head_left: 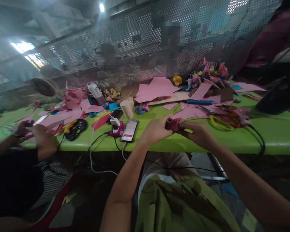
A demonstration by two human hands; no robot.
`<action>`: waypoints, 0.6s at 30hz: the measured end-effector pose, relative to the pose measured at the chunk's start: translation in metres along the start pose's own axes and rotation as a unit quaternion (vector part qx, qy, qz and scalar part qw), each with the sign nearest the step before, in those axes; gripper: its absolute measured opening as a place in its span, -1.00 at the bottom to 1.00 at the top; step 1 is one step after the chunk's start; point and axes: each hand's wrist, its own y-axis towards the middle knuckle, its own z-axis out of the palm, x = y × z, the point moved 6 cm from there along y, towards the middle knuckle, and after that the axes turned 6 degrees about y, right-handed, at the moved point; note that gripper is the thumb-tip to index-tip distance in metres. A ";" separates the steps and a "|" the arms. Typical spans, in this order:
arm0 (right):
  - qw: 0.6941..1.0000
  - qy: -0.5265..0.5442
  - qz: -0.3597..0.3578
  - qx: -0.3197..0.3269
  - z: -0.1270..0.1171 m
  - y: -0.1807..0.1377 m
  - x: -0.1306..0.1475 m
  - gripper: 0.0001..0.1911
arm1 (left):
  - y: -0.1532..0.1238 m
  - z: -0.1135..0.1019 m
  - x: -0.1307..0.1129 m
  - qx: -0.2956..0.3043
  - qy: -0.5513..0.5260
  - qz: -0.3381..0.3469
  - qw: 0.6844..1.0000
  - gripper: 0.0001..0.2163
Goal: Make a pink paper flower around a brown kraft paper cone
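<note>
Between my two hands is a small rolled pink paper piece, layered like a paper flower, held just above the front of the green table. My left hand closes round its left side. The fingertips of my right hand pinch its right side. Pink paper sheets lie just beyond my hands. Yellow-handled scissors rest to the right of my right hand. A lit phone with a white cable lies left of my left hand.
A co-worker's hands work at the left. A magenta power adapter, a cream paper cylinder and a white bottle stand mid-table. Finished-looking paper flowers are heaped at the back right. Cables hang over the table's front edge.
</note>
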 end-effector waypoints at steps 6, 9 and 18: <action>0.999 -0.023 -0.015 0.018 0.001 0.001 0.005 -0.82 | 0.003 -0.003 -0.009 0.028 0.104 0.006 0.994 -0.63; 0.999 -0.028 -0.021 0.019 0.001 0.003 0.009 -0.80 | 0.004 -0.003 -0.013 0.039 0.147 0.008 0.988 -0.62; 0.999 -0.027 -0.011 0.026 0.001 0.005 0.010 -0.81 | 0.007 0.002 -0.014 0.061 0.151 0.037 0.986 -0.48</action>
